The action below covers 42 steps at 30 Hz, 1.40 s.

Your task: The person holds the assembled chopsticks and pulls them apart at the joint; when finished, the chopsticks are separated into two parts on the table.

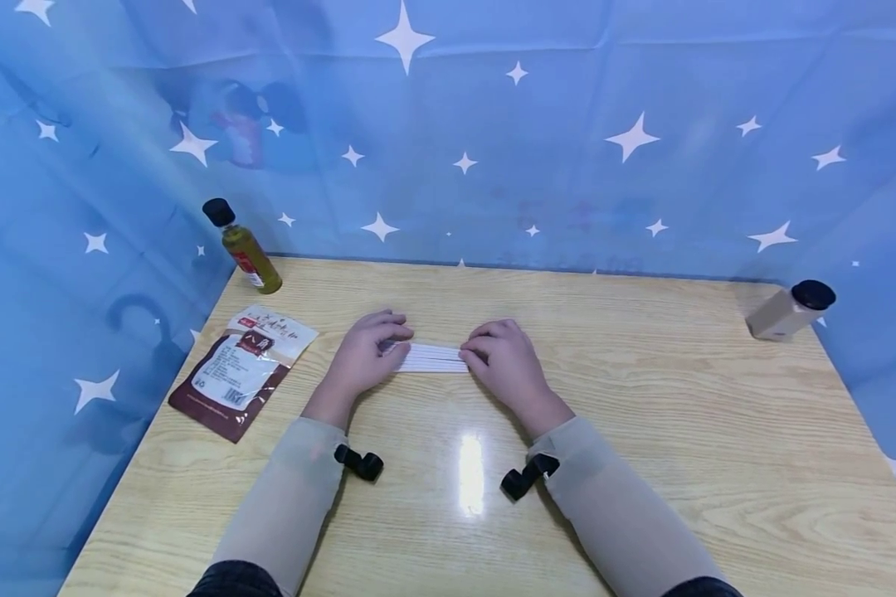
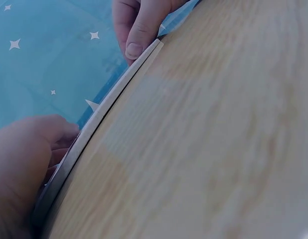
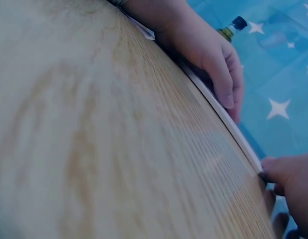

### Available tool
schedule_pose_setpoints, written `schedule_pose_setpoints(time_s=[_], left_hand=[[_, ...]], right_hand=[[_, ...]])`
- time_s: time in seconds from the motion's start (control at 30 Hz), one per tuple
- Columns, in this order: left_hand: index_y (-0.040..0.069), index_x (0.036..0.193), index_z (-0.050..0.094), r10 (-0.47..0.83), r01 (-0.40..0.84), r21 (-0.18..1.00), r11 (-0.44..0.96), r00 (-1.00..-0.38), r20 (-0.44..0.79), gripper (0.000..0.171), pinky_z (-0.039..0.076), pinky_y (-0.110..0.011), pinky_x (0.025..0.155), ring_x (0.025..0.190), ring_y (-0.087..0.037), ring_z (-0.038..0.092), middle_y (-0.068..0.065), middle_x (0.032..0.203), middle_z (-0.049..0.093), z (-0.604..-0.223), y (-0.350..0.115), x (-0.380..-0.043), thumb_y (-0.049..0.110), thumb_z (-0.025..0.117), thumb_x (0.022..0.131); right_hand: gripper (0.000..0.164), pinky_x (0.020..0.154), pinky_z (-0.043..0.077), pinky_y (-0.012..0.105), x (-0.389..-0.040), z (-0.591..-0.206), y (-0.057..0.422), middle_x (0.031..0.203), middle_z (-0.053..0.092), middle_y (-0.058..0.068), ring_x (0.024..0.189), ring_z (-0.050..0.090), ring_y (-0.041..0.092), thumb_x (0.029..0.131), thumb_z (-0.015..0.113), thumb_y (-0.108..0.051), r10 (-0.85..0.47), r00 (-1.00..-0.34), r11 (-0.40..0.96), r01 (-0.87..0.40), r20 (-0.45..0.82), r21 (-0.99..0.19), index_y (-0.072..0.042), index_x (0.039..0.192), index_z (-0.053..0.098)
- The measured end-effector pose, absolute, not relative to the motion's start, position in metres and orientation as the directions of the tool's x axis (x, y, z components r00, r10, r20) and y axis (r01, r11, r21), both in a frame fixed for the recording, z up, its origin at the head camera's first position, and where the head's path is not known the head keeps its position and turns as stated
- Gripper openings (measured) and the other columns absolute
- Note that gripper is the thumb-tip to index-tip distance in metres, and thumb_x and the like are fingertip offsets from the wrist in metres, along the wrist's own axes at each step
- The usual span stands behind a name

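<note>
A narrow, flat white strip (image 1: 435, 358) with thin lines along its length lies across the table in front of the person. At its left end the left hand (image 1: 366, 350) holds it, thumb near the front edge and fingers curled behind. The right hand (image 1: 509, 365) pinches the opposite end between thumb and fingers. Seen edge-on in the left wrist view, the strip (image 2: 101, 110) is thin and low over the wood, the right thumb (image 2: 136, 45) on its far end. The hands cover both ends.
A brown and white packet (image 1: 242, 365) lies to the left. Behind it stands a black-capped bottle of yellowish liquid (image 1: 250, 259). A black-lidded shaker jar (image 1: 784, 313) is at the back right. A blue starred curtain (image 1: 552, 191) hangs along the table's back edge.
</note>
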<state>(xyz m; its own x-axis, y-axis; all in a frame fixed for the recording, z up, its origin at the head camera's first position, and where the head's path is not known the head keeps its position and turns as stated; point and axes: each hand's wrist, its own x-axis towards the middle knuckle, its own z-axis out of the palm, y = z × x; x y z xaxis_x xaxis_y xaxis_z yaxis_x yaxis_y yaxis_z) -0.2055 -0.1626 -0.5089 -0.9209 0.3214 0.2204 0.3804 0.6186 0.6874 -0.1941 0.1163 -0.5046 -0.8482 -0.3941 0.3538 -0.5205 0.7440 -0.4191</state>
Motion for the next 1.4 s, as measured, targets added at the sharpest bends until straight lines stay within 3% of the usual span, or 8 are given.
schedule_pose_setpoints(time_s=[0.27, 0.53, 0.8, 1.0, 1.07, 1.2, 1.4], left_hand=[[0.005, 0.114, 0.079, 0.324, 0.377, 0.694, 0.614, -0.922, 0.213, 0.019, 0.034, -0.048, 0.123, 0.149, -0.035, 0.046, -0.014, 0.146, 0.064, -0.505, -0.163, -0.205, 0.010, 0.071, 0.098], [0.005, 0.109, 0.080, 0.331, 0.406, 0.688, 0.601, -0.910, 0.249, 0.014, 0.036, -0.050, 0.121, 0.146, -0.037, 0.048, -0.015, 0.142, 0.067, -0.509, -0.164, -0.206, 0.009, 0.072, 0.097], [0.005, 0.109, 0.079, 0.333, 0.425, 0.681, 0.596, -0.903, 0.272, 0.013, 0.036, -0.049, 0.121, 0.144, -0.037, 0.051, -0.016, 0.141, 0.067, -0.510, -0.163, -0.206, 0.011, 0.072, 0.100], [0.004, 0.110, 0.078, 0.315, 0.423, 0.700, 0.575, -0.904, 0.288, 0.014, 0.055, -0.047, 0.104, 0.139, -0.037, 0.054, -0.017, 0.146, 0.062, -0.511, -0.163, -0.206, 0.015, 0.073, 0.103], [0.005, 0.111, 0.078, 0.304, 0.427, 0.703, 0.569, -0.903, 0.302, 0.014, 0.058, -0.044, 0.097, 0.132, -0.035, 0.058, -0.016, 0.140, 0.064, -0.512, -0.163, -0.207, 0.015, 0.072, 0.104], [0.008, 0.110, 0.080, 0.293, 0.456, 0.651, 0.607, -0.890, 0.350, 0.014, 0.055, -0.042, 0.093, 0.114, -0.028, 0.060, -0.009, 0.120, 0.068, -0.515, -0.162, -0.208, 0.018, 0.072, 0.105], [0.009, 0.107, 0.081, 0.310, 0.535, 0.539, 0.650, -0.835, 0.455, 0.016, 0.047, -0.046, 0.092, 0.099, -0.026, 0.058, -0.005, 0.104, 0.066, -0.517, -0.158, -0.205, 0.022, 0.073, 0.104]], right_hand=[[0.010, 0.099, 0.049, 0.050, -0.192, -0.501, 0.114, 0.112, 0.074, 0.006, 0.111, 0.062, 0.031, 0.099, 0.080, -0.021, -0.353, -0.884, 0.731, -0.464, 0.305, -0.500, -0.013, 0.099, 0.085], [0.010, 0.103, 0.044, 0.053, -0.193, -0.501, 0.112, 0.116, 0.072, 0.006, 0.117, 0.058, 0.033, 0.101, 0.077, -0.022, -0.322, -0.913, 0.723, -0.408, 0.251, -0.558, -0.013, 0.100, 0.082], [0.016, 0.108, 0.040, 0.054, -0.192, -0.504, 0.112, 0.120, 0.067, 0.006, 0.123, 0.053, 0.034, 0.109, 0.064, -0.025, -0.321, -0.928, 0.769, -0.371, 0.187, -0.520, -0.015, 0.104, 0.076], [0.021, 0.107, 0.040, 0.054, -0.195, -0.506, 0.111, 0.116, 0.065, 0.008, 0.119, 0.053, 0.034, 0.112, 0.055, -0.023, -0.276, -0.935, 0.739, -0.354, 0.220, -0.573, -0.010, 0.108, 0.071], [0.021, 0.106, 0.040, 0.054, -0.196, -0.506, 0.111, 0.117, 0.065, 0.010, 0.117, 0.054, 0.034, 0.112, 0.054, -0.023, -0.267, -0.935, 0.721, -0.355, 0.234, -0.596, -0.008, 0.109, 0.069], [0.021, 0.104, 0.044, 0.053, -0.197, -0.507, 0.113, 0.115, 0.067, 0.010, 0.114, 0.059, 0.032, 0.111, 0.056, -0.023, -0.255, -0.932, 0.684, -0.362, 0.257, -0.633, -0.007, 0.111, 0.070], [0.018, 0.087, 0.055, 0.043, -0.194, -0.507, 0.116, 0.109, 0.074, 0.005, 0.096, 0.066, 0.022, 0.108, 0.067, -0.024, -0.241, -0.928, 0.655, -0.371, 0.282, -0.659, -0.010, 0.115, 0.077]])
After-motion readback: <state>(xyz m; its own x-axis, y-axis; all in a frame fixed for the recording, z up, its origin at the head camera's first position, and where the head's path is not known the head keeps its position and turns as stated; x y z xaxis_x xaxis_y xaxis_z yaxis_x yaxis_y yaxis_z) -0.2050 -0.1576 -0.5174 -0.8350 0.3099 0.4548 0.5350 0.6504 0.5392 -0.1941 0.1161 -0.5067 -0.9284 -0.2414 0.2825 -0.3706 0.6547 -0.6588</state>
